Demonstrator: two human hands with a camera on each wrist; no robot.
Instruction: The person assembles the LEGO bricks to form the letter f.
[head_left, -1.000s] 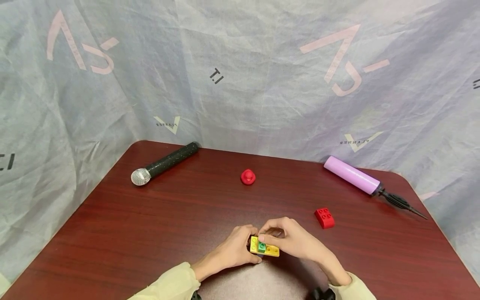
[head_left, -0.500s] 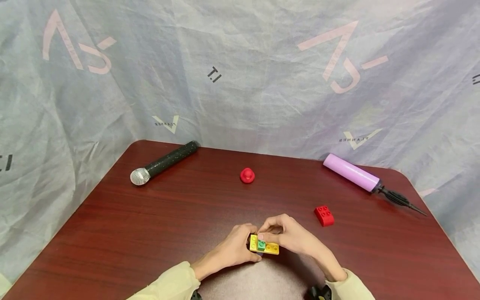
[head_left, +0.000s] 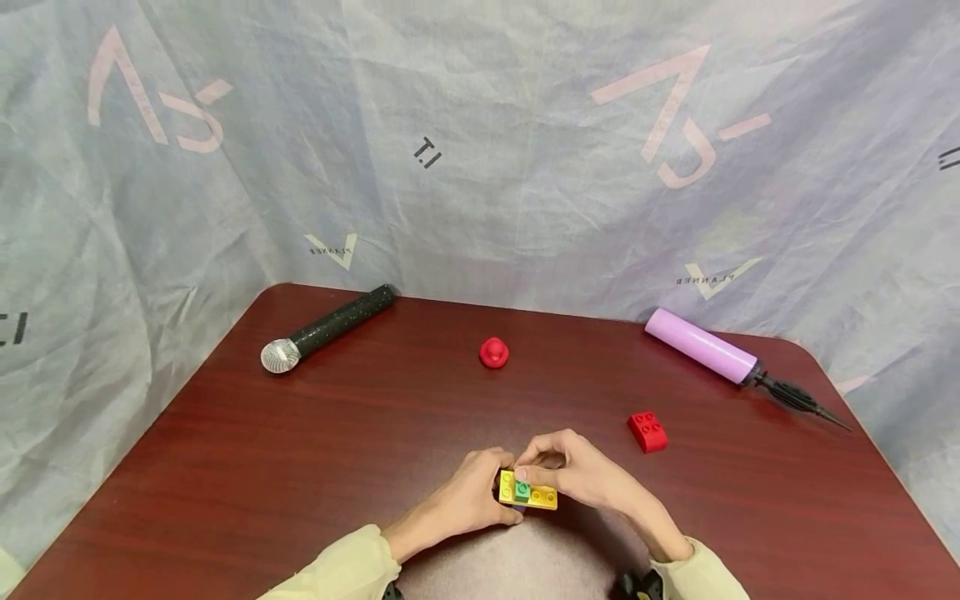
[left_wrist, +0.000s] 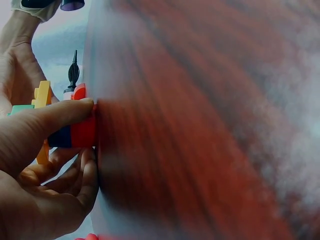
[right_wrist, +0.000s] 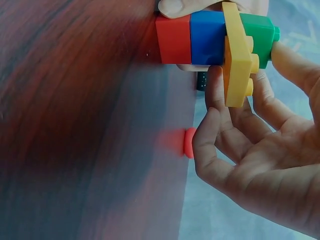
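A small stack of toy bricks stands on the table between both hands. From the bottom up, the right wrist view shows a red brick (right_wrist: 174, 41), a blue brick (right_wrist: 207, 39), a long yellow brick (right_wrist: 236, 70) and a green brick (right_wrist: 256, 34). My left hand (head_left: 474, 492) grips the red and blue part, thumb on the near side and fingers behind. With the thumb on its studded top, my right hand (head_left: 581, 477) holds the green brick; some fingers behind are partly hidden. The yellow brick sticks out to the right of the green one.
A red studded brick with a curved side (head_left: 648, 432) lies right of the hands. Farther back are a round red hat-shaped piece (head_left: 494, 352), a black microphone (head_left: 330, 328) at left and a purple hand pump (head_left: 705, 346) at right. A cloth backdrop (head_left: 480, 167) hangs behind the table.
Both hands stay around the stack in nearly the same pose. The whole head view has shifted slightly; nothing on the table has visibly moved.
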